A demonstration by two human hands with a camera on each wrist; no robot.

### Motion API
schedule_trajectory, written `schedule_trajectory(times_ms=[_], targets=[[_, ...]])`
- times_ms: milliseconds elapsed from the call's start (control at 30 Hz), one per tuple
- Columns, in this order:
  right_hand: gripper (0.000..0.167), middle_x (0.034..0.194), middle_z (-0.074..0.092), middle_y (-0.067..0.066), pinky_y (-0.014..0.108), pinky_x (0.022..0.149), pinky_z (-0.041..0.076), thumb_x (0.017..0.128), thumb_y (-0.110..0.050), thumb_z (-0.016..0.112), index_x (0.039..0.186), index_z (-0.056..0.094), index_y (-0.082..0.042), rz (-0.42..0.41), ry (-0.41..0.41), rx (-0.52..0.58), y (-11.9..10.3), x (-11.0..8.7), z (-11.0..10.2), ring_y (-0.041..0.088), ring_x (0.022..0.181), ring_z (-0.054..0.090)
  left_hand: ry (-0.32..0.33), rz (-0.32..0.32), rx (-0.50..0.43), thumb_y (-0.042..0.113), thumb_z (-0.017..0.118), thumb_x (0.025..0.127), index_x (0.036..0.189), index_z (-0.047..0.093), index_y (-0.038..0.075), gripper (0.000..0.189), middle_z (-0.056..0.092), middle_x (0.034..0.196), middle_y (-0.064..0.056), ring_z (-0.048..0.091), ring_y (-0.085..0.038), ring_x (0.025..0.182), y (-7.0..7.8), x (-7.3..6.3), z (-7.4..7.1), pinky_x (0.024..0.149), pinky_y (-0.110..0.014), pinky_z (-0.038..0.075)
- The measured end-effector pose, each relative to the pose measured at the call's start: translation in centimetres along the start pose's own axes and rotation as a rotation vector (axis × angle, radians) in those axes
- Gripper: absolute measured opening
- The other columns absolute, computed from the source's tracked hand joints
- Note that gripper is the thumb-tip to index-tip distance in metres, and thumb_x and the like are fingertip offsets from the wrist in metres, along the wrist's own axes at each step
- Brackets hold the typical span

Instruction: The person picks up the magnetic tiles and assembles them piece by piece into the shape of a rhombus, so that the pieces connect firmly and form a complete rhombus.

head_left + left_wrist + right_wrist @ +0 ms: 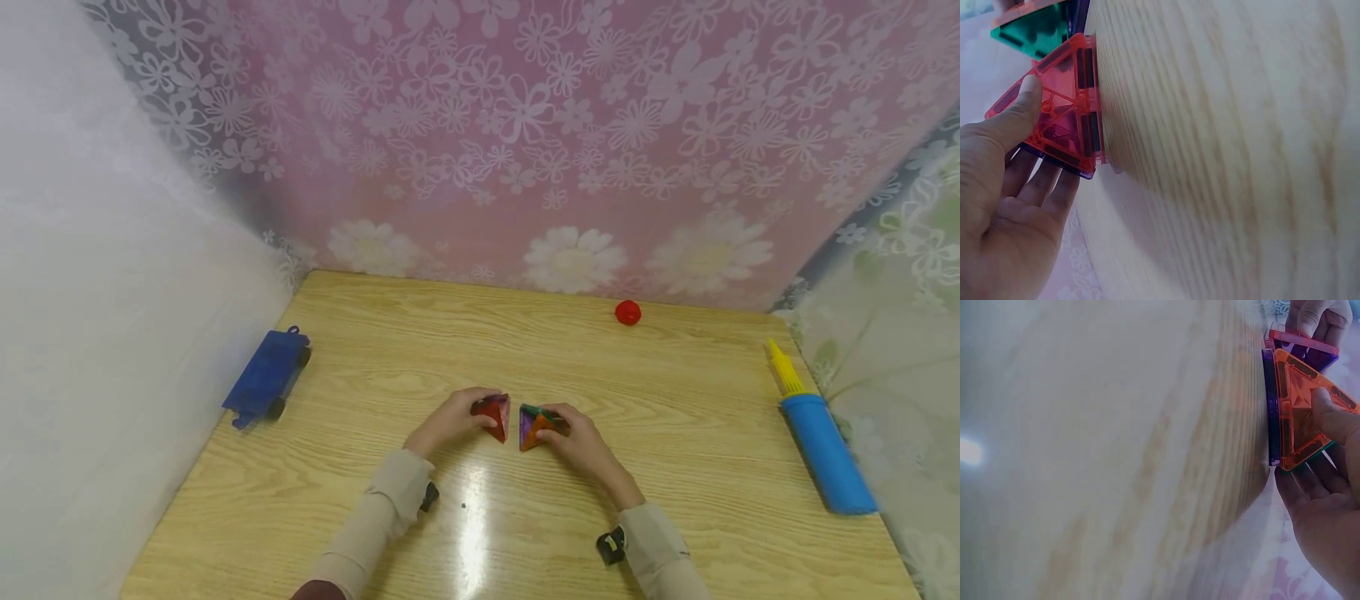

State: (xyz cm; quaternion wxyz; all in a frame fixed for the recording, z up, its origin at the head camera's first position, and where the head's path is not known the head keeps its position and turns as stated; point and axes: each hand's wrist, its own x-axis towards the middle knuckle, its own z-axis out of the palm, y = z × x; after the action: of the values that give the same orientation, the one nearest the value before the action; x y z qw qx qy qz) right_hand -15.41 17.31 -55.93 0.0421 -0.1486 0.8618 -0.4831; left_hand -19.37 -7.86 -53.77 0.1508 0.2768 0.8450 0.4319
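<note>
Close to the middle of the table, my left hand pinches a red triangular magnetic tile, thumb on its face and fingers behind. A purple tile lies behind the red one, and a pinkish tile edge runs along the bottom. Just across a narrow gap, my right hand grips an orange triangular magnetic tile leaning against a green tile. A purple tile forms the base side of that group. Both groups are tent-like and face each other.
A blue wheeled toy car base stands at the table's left edge. At the back sits a small red object. Along the right edge lies a blue hand pump with a yellow nozzle. Flowered cloth hangs behind the wooden table.
</note>
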Motion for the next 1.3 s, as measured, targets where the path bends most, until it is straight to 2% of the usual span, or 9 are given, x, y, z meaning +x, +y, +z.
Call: schedule_trajectory(times_ms=[133, 467, 600, 900, 1067, 1300], targets=[[0.039, 0.117, 0.06, 0.02, 0.038, 0.09, 0.052, 0.084, -0.009, 0.071, 0.119, 0.059, 0.003, -0.001, 0.008, -0.001, 0.1, 0.3, -0.1, 0.035, 0.109, 0.059, 0.0, 0.009, -0.009, 0.014, 0.064, 0.089, 0.134, 0.052, 0.002, 0.048, 0.054, 0.134, -0.014, 0.052, -0.027, 0.122, 0.2, 0.3, 0.5, 0.099, -0.038, 0.045], [0.041, 0.121, 0.059, 0.019, 0.041, 0.091, 0.051, 0.086, -0.013, 0.069, 0.122, 0.058, 0.003, -0.009, -0.005, 0.014, 0.4, 0.9, -0.3, 0.036, 0.111, 0.058, 0.021, -0.022, -0.035, 0.021, 0.063, 0.089, 0.135, 0.054, 0.01, 0.048, 0.055, 0.135, -0.008, 0.05, -0.023, 0.124, 0.3, 0.8, 1.6, 0.103, -0.036, 0.042], [0.04, 0.118, 0.06, 0.018, 0.04, 0.089, 0.052, 0.086, -0.014, 0.069, 0.121, 0.059, 0.003, -0.036, 0.01, 0.005, 0.5, 1.1, -0.2, 0.035, 0.108, 0.059, 0.03, -0.017, -0.028, 0.019, 0.063, 0.089, 0.135, 0.053, 0.009, 0.048, 0.054, 0.136, -0.009, 0.049, -0.024, 0.126, 0.4, 0.9, 1.7, 0.105, -0.037, 0.041], [0.034, 0.111, 0.063, 0.009, 0.037, 0.088, 0.053, 0.086, -0.013, 0.07, 0.118, 0.064, -0.005, -0.078, 0.034, -0.052, -0.4, 1.7, 0.2, 0.023, 0.101, 0.059, 0.038, -0.014, -0.022, 0.019, 0.062, 0.09, 0.137, 0.051, 0.008, 0.05, 0.054, 0.136, -0.009, 0.05, -0.024, 0.125, 0.3, 0.7, 1.8, 0.104, -0.037, 0.041], [0.029, 0.11, 0.064, 0.011, 0.043, 0.088, 0.052, 0.086, -0.012, 0.07, 0.113, 0.065, -0.003, -0.109, 0.053, -0.038, -1.4, 2.2, 0.7, 0.027, 0.103, 0.06, 0.031, 0.008, -0.016, 0.019, 0.061, 0.09, 0.137, 0.05, 0.007, 0.05, 0.054, 0.135, -0.009, 0.052, -0.023, 0.123, 0.1, 0.7, 1.9, 0.102, -0.033, 0.043], [0.026, 0.109, 0.064, 0.012, 0.046, 0.088, 0.051, 0.084, -0.008, 0.07, 0.109, 0.066, -0.002, -0.126, 0.07, -0.032, -1.9, 2.4, 1.2, 0.03, 0.103, 0.061, 0.026, 0.001, -0.02, 0.017, 0.061, 0.09, 0.138, 0.049, 0.006, 0.05, 0.053, 0.136, -0.01, 0.053, -0.024, 0.122, 0.4, 0.7, 1.9, 0.101, -0.033, 0.044]])
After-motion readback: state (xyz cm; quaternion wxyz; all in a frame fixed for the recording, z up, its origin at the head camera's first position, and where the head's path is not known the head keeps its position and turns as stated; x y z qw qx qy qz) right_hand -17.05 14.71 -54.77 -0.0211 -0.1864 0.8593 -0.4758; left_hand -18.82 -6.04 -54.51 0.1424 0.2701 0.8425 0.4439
